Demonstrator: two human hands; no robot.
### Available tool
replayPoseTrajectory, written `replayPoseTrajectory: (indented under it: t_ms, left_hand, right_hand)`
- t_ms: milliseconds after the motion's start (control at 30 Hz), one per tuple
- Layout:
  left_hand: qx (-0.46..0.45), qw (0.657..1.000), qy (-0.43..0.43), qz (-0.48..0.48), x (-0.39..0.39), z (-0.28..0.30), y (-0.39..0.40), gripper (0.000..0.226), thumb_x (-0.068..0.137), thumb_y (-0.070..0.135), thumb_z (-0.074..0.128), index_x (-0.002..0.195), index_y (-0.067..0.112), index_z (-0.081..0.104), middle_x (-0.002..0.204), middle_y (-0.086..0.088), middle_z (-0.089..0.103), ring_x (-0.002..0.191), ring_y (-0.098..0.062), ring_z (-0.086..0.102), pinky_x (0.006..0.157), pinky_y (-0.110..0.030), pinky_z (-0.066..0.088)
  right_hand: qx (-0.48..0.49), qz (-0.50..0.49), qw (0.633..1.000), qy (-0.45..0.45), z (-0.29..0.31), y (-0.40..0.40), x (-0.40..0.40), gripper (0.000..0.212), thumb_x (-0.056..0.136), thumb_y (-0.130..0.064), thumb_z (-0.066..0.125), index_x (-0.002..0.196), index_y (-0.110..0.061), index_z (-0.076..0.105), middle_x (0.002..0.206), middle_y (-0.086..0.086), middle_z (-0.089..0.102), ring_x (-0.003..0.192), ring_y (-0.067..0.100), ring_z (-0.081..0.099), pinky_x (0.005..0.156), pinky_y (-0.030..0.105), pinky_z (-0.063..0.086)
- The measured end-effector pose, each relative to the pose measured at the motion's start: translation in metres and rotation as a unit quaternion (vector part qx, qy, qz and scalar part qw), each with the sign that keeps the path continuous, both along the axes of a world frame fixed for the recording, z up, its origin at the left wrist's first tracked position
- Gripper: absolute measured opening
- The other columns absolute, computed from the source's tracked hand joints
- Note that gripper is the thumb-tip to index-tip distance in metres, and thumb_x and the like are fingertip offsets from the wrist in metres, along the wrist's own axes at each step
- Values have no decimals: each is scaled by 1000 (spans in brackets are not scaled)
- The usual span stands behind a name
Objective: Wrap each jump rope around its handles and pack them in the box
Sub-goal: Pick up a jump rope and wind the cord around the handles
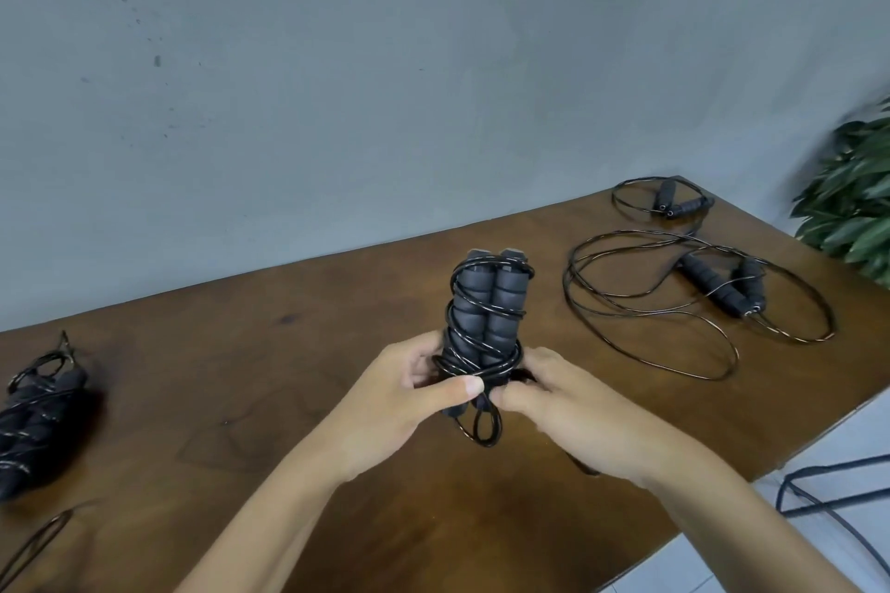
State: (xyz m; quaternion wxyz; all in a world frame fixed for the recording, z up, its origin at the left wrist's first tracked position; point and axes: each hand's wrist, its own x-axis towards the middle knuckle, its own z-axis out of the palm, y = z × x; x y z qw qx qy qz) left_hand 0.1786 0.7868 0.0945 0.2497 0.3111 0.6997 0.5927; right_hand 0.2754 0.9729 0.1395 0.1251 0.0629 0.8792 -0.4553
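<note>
A wrapped jump rope [486, 327] stands upright between both hands above the wooden table [289, 376], its two handles side by side with cord wound around them. The left hand [409, 404] grips the lower end, thumb pressed across the coils. The right hand [554, 400] pinches the cord at the bottom, where a small loop [484, 424] hangs down. The handles' lower ends are hidden behind the fingers. Four ropes show: the held one, a wound bundle [36, 414] cut off at the left edge, and two loose ropes, one nearer [722, 289], one farther [674, 202]. No box is in view.
</note>
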Motion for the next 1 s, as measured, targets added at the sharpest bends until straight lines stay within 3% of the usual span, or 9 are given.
replayPoseTrajectory:
  t_ms: [100,267,367,500,600,700,800,900,1000]
  left_hand:
    - [45,996,-52,51,9,-7,8,29,100,15,69,129,18,71,122,-3,77,116,-21,72,102,-41,56]
    - [98,982,-135,87,13,-18,15,41,92,22,73,132,14,70,128,-10,74,124,-32,67,114,-59,46]
    - [122,969,-202,77,12,-24,14,48,89,18,76,136,10,67,134,-12,71,129,-31,64,119,-58,40]
    - [138,959,-238,70,13,-29,15,53,86,14,77,138,10,65,136,-12,70,129,-31,65,119,-55,41]
    - [132,964,-227,52,11,-29,14,58,87,16,78,142,11,61,139,-12,68,131,-30,63,120,-55,40]
    - [135,957,-255,-10,2,-29,5,92,75,52,90,148,13,51,146,-12,63,137,-31,59,121,-52,38]
    - [171,940,-293,-25,-15,-20,-11,121,62,85,76,154,13,43,152,-16,57,142,-35,53,120,-52,40]
    - [137,962,-231,42,-37,2,-30,122,59,93,71,148,12,51,149,-9,61,135,-28,61,113,-54,47]
    - [-24,999,-45,-2,-47,40,-33,97,70,90,65,140,24,61,137,9,70,123,-15,69,109,-46,47]
  right_hand:
    - [35,2,999,32,-15,-6,4,43,90,-68,54,128,-53,43,125,-22,49,117,-3,48,103,32,44]
    - [38,-79,990,112,-31,-11,1,31,101,-50,51,128,-34,50,110,-16,62,91,-1,59,74,18,46]
    - [23,-93,987,126,-36,-5,-5,25,102,-39,56,125,-28,58,106,-13,68,89,4,64,80,22,50]
    - [-34,-73,990,120,-39,8,-14,20,100,-29,65,118,-23,66,107,-3,73,80,10,66,84,38,56]
    - [-61,-59,990,114,-36,18,-21,20,97,-21,69,117,-18,69,110,1,75,91,16,69,85,35,54]
    - [-22,-14,995,98,-22,28,-28,22,95,-23,72,116,-22,69,105,-11,74,92,2,68,84,26,52]
    - [56,46,995,67,-2,41,-32,28,92,-29,75,118,-27,66,108,-14,73,101,4,68,95,32,54]
    - [155,112,981,34,20,46,-37,37,90,-34,76,124,-32,63,115,-17,69,106,3,64,99,33,50]
    - [267,180,947,3,39,41,-44,46,91,-39,73,134,-31,57,124,-15,61,111,8,57,99,33,47]
